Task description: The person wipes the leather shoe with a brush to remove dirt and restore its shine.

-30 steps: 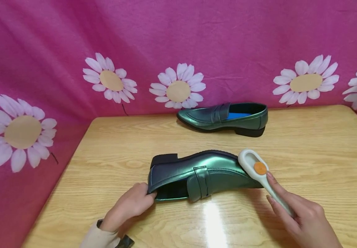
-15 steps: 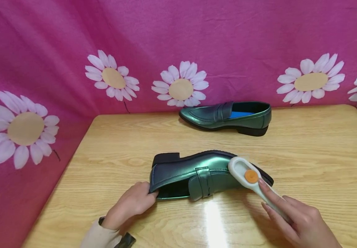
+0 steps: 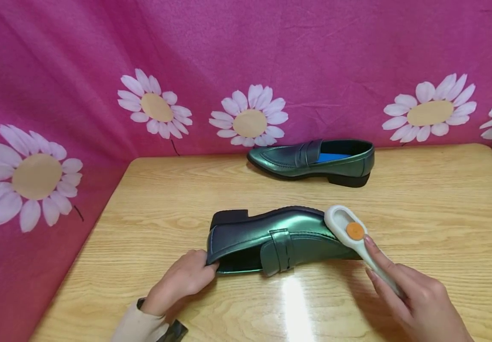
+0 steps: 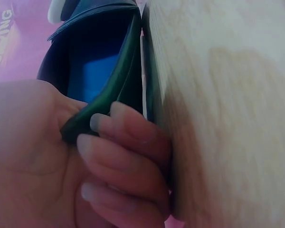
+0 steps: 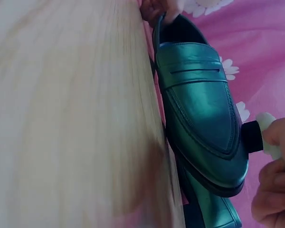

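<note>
A metallic dark-green loafer lies on its side at the middle of the table, opening toward me, toe to the right. My left hand grips the rim of its heel; in the left wrist view the fingers curl around the edge, and a blue insole shows inside. In my right hand is a white-handled shoe brush with an orange button, forefinger by the button. Its black head touches the upper near the toe in the right wrist view; the head view hides that contact.
A matching loafer stands upright at the back of the wooden table, toe to the left. Behind and to the left hangs a pink cloth printed with white daisies. Glare lies on the table's near part.
My right hand has slid the brush left over the loafer's front, then back right toward the toe and sole edge. My left hand keeps its hold, and the loafer stays nearly still.
</note>
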A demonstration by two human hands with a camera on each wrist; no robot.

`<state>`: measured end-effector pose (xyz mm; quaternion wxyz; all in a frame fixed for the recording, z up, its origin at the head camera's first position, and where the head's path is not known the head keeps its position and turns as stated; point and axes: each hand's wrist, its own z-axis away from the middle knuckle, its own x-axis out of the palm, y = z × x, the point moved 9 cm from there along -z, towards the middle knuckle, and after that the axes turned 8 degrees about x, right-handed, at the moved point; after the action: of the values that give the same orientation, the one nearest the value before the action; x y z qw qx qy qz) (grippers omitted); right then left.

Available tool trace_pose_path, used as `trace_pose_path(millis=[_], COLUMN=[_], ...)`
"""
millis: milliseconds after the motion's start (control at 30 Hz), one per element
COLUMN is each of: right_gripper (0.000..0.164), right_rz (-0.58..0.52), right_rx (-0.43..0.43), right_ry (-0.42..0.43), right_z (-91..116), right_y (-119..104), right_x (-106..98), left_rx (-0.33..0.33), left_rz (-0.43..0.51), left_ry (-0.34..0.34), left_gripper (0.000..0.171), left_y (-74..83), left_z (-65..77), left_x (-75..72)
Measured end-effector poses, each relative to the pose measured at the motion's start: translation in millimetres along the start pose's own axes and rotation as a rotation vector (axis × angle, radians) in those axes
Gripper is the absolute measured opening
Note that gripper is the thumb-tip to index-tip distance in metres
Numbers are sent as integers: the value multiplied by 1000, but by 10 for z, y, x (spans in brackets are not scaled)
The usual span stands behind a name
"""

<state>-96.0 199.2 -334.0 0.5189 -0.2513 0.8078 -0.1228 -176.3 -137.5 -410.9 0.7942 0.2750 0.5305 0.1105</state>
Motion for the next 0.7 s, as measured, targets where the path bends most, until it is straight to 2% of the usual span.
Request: trace_pose_path(millis=[33,200,333,533,700], right_gripper=[81,80,81,80,82], right_rz=[3,8,16,21,32], right_rx=[10,-72,-3,-61,9], right_ry=[-5,-14,-5,-24,-27], right_z=[0,20,-10,-1,-38], right_y=[7,-45,9,-57,4], right_x=[2,-9,-21,2,1], left_rx=[1,14,17,23,20], left_rz=[1,1,0,8,9], left_ry=[0,2,1,1,6], left_gripper=[25,25,24,25,25], left_y=[0,9,11,16,14], left_z=[1,-3,-6,-13,-13], left_x=[0,0,1,4,2])
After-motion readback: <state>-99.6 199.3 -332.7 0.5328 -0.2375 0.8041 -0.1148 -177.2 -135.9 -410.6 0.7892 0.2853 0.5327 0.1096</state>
